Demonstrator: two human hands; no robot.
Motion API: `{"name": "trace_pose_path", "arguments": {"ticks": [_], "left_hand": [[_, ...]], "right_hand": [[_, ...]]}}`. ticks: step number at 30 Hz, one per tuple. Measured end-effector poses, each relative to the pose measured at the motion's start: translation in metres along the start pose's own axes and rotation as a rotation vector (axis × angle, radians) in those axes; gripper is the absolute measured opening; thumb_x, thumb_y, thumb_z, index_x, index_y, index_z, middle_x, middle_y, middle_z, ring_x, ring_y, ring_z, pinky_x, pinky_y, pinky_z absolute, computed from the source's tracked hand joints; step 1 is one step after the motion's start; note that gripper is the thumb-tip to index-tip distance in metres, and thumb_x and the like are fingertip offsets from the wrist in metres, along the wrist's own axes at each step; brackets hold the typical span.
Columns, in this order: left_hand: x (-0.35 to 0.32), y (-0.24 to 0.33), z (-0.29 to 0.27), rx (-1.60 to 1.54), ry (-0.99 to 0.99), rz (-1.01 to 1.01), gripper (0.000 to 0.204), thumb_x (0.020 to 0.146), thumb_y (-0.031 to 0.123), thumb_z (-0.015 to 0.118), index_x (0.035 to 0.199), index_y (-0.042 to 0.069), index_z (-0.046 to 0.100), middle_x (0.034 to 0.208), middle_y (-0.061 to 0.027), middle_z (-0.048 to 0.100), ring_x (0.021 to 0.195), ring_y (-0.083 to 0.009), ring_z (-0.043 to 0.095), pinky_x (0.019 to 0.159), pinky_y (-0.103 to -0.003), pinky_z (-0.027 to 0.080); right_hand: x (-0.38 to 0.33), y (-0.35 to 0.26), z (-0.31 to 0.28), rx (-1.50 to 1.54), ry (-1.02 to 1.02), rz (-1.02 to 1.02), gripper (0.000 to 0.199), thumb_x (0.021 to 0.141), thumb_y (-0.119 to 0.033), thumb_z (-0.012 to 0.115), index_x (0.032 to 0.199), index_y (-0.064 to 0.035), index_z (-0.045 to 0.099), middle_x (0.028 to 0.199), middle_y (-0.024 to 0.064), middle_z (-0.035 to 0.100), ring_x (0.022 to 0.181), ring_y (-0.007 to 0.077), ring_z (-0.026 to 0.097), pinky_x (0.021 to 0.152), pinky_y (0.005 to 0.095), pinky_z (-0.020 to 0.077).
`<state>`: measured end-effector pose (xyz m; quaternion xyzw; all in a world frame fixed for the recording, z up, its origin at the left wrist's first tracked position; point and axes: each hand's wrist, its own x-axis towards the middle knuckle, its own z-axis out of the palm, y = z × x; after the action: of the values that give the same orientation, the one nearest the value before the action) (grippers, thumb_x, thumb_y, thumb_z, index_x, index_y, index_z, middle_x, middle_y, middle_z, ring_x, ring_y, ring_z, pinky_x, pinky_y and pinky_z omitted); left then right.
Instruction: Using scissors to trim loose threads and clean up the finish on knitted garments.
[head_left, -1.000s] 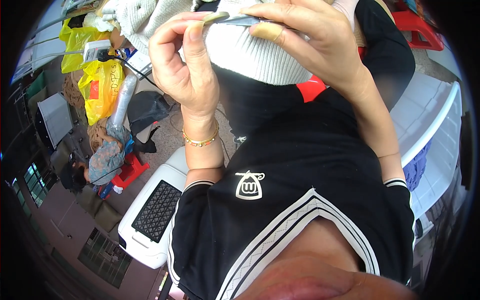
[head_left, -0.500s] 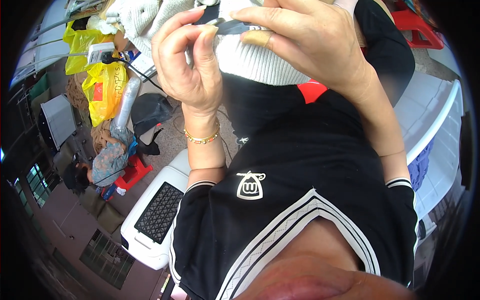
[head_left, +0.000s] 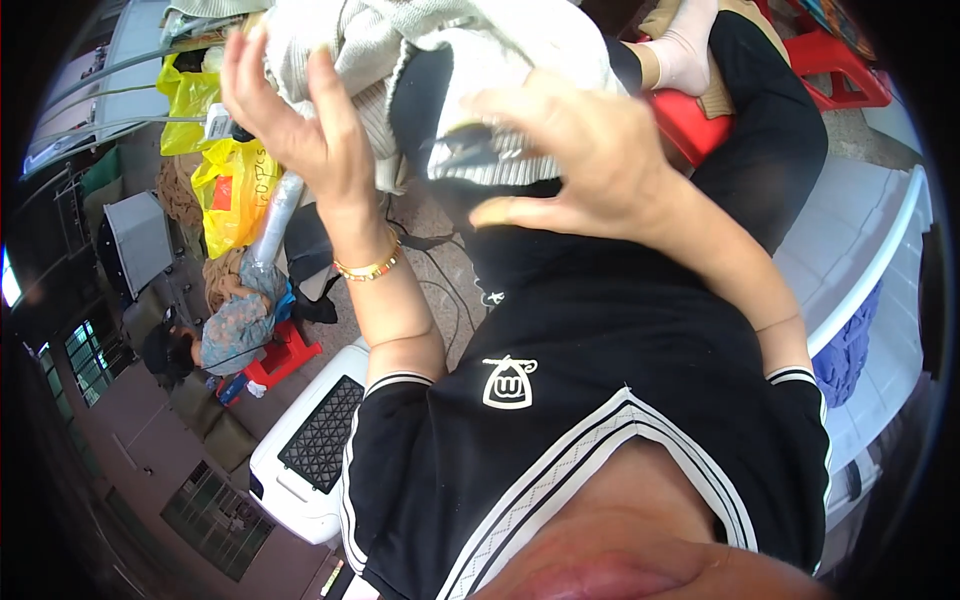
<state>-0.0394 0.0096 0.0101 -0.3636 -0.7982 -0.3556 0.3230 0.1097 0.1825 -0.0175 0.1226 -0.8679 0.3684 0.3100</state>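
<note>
My left hand (head_left: 315,135) is raised at the upper left, fingers spread, holding nothing I can see. A gold and orange bracelet (head_left: 368,268) circles that wrist. My right hand (head_left: 605,165) hovers over my lap, thumb and fingers wide apart, a yellowish wrap on the thumb (head_left: 505,212). Under its fingertips is a small dark tool (head_left: 465,150), blurred, perhaps thread snips; whether it touches the fingers I cannot tell. Beneath it a white ribbed knit piece (head_left: 520,65) lies across my knees, with a dark patch (head_left: 420,95) showing at its left.
Yellow plastic bags (head_left: 235,190) and a clear wrapped roll (head_left: 278,215) are at the left. Another person (head_left: 235,335) is beyond, near a red stool (head_left: 285,355). A white box with a black grid (head_left: 325,430) stands at my left, a large white tub (head_left: 850,260) at my right.
My hands have come apart and moved; the left went outward and its fingers spread. The right has opened, and the dark tool it pinched is now lower, by the knit.
</note>
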Motion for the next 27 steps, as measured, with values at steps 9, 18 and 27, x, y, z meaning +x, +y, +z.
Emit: {"name": "trace_pose_path", "arguments": {"ticks": [9,18,27], "left_hand": [[0.019,-0.053,0.001,-0.364,-0.094,-0.405,0.025,0.086,0.013,0.076,0.104,-0.003,0.066,0.096,-0.0038,0.067,0.084,-0.0083,0.06,0.076,-0.023,0.05],[0.042,-0.032,-0.014,-0.579,0.031,-0.385,0.019,0.089,0.006,0.072,0.105,-0.002,0.067,0.094,-0.0037,0.068,0.081,-0.0073,0.061,0.071,-0.019,0.05],[0.08,-0.057,-0.084,-0.851,-0.42,-0.673,0.029,0.09,0.0,0.06,0.118,-0.006,0.059,0.111,-0.0132,0.067,0.105,-0.0192,0.065,0.095,-0.03,0.05]], "right_hand": [[-0.008,0.033,0.001,0.123,0.094,0.038,0.049,0.072,-0.015,0.081,0.118,-0.008,0.063,0.086,0.0049,0.064,0.064,0.0175,0.065,0.055,0.0286,0.0505],[-0.025,0.029,0.023,0.05,0.058,-0.057,0.062,0.073,-0.025,0.08,0.128,-0.0109,0.057,0.087,0.0049,0.064,0.07,0.022,0.067,0.06,0.033,0.0531],[-0.06,0.115,-0.125,1.432,0.314,0.565,0.04,0.103,-0.022,0.048,0.136,0.0019,0.044,0.121,0.0162,0.064,0.106,0.0278,0.067,0.083,0.0382,0.0584]]}}
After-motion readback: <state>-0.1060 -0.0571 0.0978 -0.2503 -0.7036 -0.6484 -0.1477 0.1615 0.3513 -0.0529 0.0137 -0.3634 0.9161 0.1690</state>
